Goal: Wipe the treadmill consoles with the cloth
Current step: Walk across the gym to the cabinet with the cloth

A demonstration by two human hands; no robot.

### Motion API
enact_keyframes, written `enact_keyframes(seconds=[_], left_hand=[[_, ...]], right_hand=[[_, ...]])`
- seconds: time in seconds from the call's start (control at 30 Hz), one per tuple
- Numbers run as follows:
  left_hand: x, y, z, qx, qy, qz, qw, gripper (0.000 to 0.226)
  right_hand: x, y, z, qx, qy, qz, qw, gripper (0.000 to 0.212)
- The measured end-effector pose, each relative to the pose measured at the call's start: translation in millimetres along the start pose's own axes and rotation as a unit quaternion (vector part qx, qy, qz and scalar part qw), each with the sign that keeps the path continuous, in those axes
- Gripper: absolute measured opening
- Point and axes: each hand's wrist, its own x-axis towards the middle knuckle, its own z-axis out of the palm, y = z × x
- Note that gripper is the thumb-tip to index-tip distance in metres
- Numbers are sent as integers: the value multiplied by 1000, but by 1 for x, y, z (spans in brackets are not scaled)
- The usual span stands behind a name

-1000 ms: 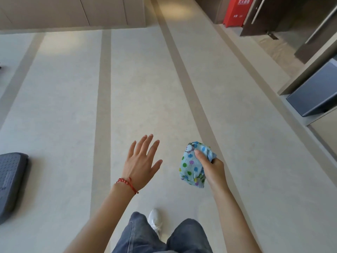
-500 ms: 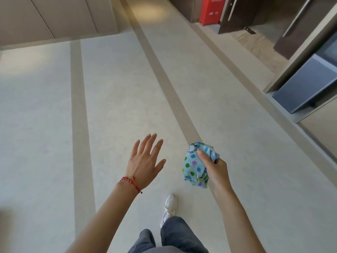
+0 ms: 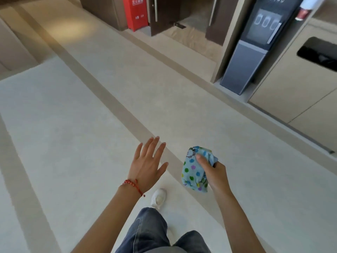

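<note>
A light blue cloth [image 3: 193, 170] with coloured dots is bunched up in my right hand [image 3: 213, 172], whose fingers and thumb curl round it at waist height. My left hand [image 3: 146, 165] hovers beside it to the left, palm down, fingers straight and spread, holding nothing; a red bead bracelet is on its wrist. No treadmill console is in view. Below the hands I see my jeans and one white shoe on the floor.
Pale floor [image 3: 73, 125] with darker stripes stretches ahead. A red fire cabinet [image 3: 135, 13] stands at the far wall beside dark doors [image 3: 160, 13]. A grey water dispenser [image 3: 251, 52] sits in a niche on the right, next to beige cabinets [image 3: 300, 84].
The view has swung right as I walk: the dispenser and doors came closer into view and the dark step platform at left dropped out. Both hands keep their pose.
</note>
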Motion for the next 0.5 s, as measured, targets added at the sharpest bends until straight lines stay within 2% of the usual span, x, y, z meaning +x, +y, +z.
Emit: enact_keyframes(seconds=[0.33,0.5], left_hand=[[196,10,25,-38,-25,214,976,60],[269,27,36,-56,-30,279,958,59]], right_hand=[[93,-53,-34,105,193,11,975,8],[130,-70,-54,122,263,19,957,7]])
